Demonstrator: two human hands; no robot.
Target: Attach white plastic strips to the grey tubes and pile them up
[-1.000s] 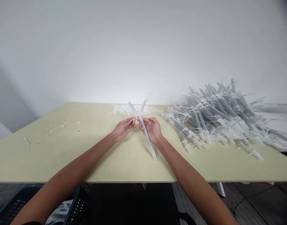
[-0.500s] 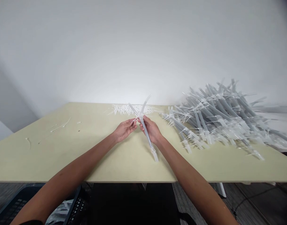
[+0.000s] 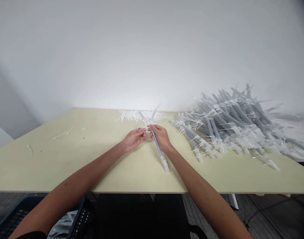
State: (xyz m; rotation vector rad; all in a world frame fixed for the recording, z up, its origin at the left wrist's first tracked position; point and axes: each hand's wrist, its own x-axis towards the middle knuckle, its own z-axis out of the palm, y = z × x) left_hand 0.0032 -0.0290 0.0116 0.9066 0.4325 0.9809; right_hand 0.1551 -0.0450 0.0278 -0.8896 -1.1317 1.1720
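Note:
A clear, greyish Y-shaped tube [image 3: 157, 148] slants across the middle of the table, its two thin branches pointing away from me and a whitish end piece [image 3: 165, 166] nearest me. My right hand [image 3: 162, 137] is closed round it just below the fork. Just left of the fork, my left hand [image 3: 134, 139] pinches thumb against fingertips on what looks like a thin white cable tie, mostly hidden by the fingers. Behind both hands lies a heap of loose white cable ties [image 3: 129, 116].
A big pile of similar tubes [image 3: 223, 119] with cable ties on them covers the table's right side. Several stray ties [image 3: 64, 133] lie at the left of the pale yellow table [image 3: 92, 166]. Below the front edge stands a dark basket [image 3: 78, 219] holding clear plastic pieces.
My right hand has shifted slightly, its thumb now over the fork of the tube. The fingers of my left hand have curled a little differently, and less of the tie shows.

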